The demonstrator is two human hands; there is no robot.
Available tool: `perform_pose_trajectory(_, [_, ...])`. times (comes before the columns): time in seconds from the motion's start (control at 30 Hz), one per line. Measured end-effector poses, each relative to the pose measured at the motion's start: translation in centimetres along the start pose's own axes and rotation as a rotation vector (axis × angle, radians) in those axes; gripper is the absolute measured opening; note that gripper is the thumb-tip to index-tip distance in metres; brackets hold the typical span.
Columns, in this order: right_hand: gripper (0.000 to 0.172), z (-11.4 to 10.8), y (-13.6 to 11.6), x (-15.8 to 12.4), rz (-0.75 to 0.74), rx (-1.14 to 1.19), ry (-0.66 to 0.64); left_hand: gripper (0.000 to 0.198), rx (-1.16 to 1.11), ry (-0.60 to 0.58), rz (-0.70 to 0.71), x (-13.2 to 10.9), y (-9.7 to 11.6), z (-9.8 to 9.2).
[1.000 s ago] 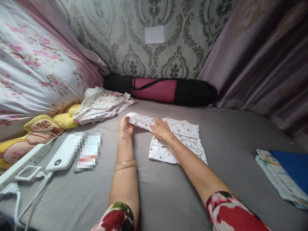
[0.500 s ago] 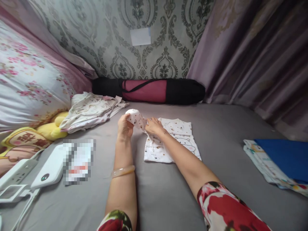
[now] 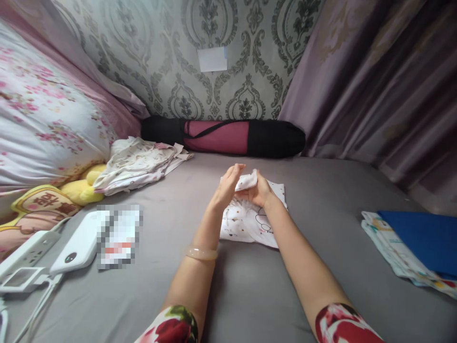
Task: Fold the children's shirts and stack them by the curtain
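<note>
A small white baby garment (image 3: 250, 224) with tiny prints and a cartoon animal lies on the grey bed sheet (image 3: 250, 295). My right hand (image 3: 259, 193) pinches its folded sleeve end, lifted a little above the garment. My left hand (image 3: 228, 186) stands edge-up beside that sleeve, fingers stretched out and pressed against it from the left. A pale bangle (image 3: 202, 253) sits on my left wrist. Both forearms come out of red floral sleeves.
A pile of pale printed clothes (image 3: 139, 162) lies at the back left, beside a yellow plush toy (image 3: 80, 188) and a floral pillow (image 3: 43, 128). A power strip (image 3: 21, 257) and white power bank (image 3: 76, 245) lie at left. A black-and-pink roll bag (image 3: 228, 137) lines the wall. Folded clothes under a blue sheet (image 3: 417, 238) lie at right.
The sleeve that stretched out to the left has been folded in over the garment. Both hands moved right with it; my left hand let go and opened flat against it.
</note>
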State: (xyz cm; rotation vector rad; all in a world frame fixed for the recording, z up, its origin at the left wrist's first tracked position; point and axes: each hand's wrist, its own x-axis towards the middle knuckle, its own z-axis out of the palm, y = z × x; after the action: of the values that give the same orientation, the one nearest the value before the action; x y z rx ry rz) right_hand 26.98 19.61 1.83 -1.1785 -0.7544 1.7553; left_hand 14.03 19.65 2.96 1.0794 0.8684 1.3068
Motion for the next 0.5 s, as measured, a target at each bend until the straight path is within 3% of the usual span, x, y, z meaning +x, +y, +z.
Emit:
perform_pose_trajectory(0.07, [0.078, -0.5, -0.2, 0.1, -0.006, 0.09, 0.027, 0.044, -0.04, -0.069, -0.022, 0.1, 0.4, -0.7])
perform_pose_trajectory(0.13, [0.071, -0.8, -0.3, 0.1, 0.015, 0.124, 0.037, 0.049, -0.026, 0.009, -0.043, 0.5, 0.5, -2.3])
perform_pose_trajectory(0.23, [0.039, -1.2, -0.1, 0.4, 0.01, 0.08, 0.113, 0.042, 0.126, 0.176, -0.056, 1.1, 0.1, -4.8])
perform_pose_trajectory(0.33, [0.013, -1.3, 0.4, 0.7, -0.051, -0.052, 0.243, 0.033, 0.376, 0.233, -0.056, 1.3, -1.1, -6.2])
perform_pose_trajectory(0.4, [0.006, -1.2, 0.7, 0.8, -0.094, -0.148, 0.317, 0.034, 0.55, 0.217, -0.051, 1.3, -2.1, -6.3])
perform_pose_trajectory(0.5, [0.009, -1.2, 0.7, 0.7, -0.158, -0.286, 0.392, 0.045, 0.747, 0.09, -0.034, 1.1, -3.5, -5.8])
